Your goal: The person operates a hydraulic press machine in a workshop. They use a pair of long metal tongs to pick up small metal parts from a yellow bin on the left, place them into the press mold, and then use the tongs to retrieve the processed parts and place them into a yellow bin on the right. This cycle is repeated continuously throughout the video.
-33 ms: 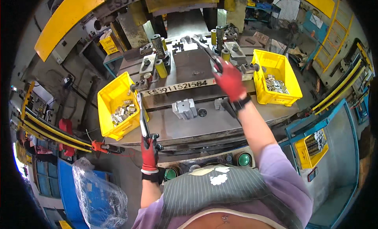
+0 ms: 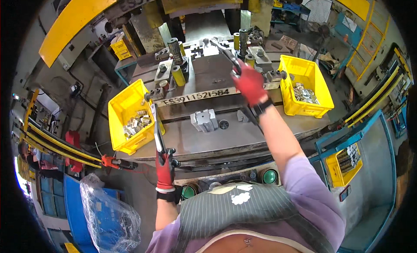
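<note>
My right hand [image 2: 249,84], in a red glove, stretches forward over the press die [image 2: 213,71]. It is closed round the dark handle of long tongs [image 2: 226,52]. The tongs' tip reaches the bright metal area [image 2: 200,49] at the back of the die; what lies at the tip is too small to make out. My left hand [image 2: 164,172], gloved red and black, stays low near the table's front edge. Its fingers wrap a second long silver tool [image 2: 158,131], like tongs, pointing forward beside the left yellow bin [image 2: 126,103].
Small metal pieces [image 2: 138,122] fill part of the left bin. The right yellow bin [image 2: 304,70] holds flat metal parts [image 2: 305,94]. Grey blocks [image 2: 204,121] stand on the table [image 2: 182,138]. Guide posts [image 2: 175,52] flank the die. Two green buttons [image 2: 269,176] sit before me.
My right hand has shifted very slightly left with its tongs. The left hand and its tool look unmoved.
</note>
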Tool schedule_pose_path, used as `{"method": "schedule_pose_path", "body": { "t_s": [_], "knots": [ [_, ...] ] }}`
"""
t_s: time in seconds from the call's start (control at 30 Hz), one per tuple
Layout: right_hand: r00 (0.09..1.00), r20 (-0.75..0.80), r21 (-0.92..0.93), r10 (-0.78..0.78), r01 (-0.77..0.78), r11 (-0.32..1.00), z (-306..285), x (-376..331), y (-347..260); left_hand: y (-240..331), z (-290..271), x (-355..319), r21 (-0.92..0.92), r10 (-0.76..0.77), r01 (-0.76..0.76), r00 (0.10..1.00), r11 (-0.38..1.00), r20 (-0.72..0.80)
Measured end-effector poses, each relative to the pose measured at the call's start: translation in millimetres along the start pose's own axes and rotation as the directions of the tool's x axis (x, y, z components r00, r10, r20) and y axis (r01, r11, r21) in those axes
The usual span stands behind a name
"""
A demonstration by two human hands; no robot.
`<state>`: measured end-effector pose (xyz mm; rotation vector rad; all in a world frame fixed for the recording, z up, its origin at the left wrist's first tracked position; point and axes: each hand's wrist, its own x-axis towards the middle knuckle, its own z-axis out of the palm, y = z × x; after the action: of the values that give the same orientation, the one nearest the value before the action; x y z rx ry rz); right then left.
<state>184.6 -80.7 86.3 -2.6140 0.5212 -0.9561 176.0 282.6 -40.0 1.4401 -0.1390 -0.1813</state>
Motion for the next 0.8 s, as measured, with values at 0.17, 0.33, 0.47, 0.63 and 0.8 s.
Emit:
{"method": "schedule_pose_path", "body": {
  "t_s": [0.17,0.33,0.47,0.63,0.8],
  "knots": [
    [0.976,0.191,-0.151,0.102,-0.073,0.986,26.2,47.0,-13.0,-22.6,-25.9,-5.5,-0.066,-0.031,0.025,0.996,0.998,-0.085],
    [0.956,0.284,-0.022,0.067,-0.064,0.998,31.5,49.6,-6.7,-57.6,-51.4,-5.1,-0.058,0.040,-0.050,0.988,0.997,-0.152],
    [0.939,0.337,0.059,0.065,-0.090,0.994,36.3,55.6,-0.9,-34.5,-23.4,-9.6,-0.130,-0.078,0.064,0.992,0.989,-0.101],
    [0.873,0.486,0.542,-0.025,-0.279,0.793,63.6,59.5,18.0,-21.4,-6.2,-6.2,-0.153,-0.010,0.001,0.998,0.988,-0.058],
    [0.746,0.665,0.705,0.032,-0.613,-0.357,109.0,63.6,30.4,-28.0,-16.3,-4.0,-0.127,0.022,-0.030,0.998,0.991,-0.062]
  ]
}}
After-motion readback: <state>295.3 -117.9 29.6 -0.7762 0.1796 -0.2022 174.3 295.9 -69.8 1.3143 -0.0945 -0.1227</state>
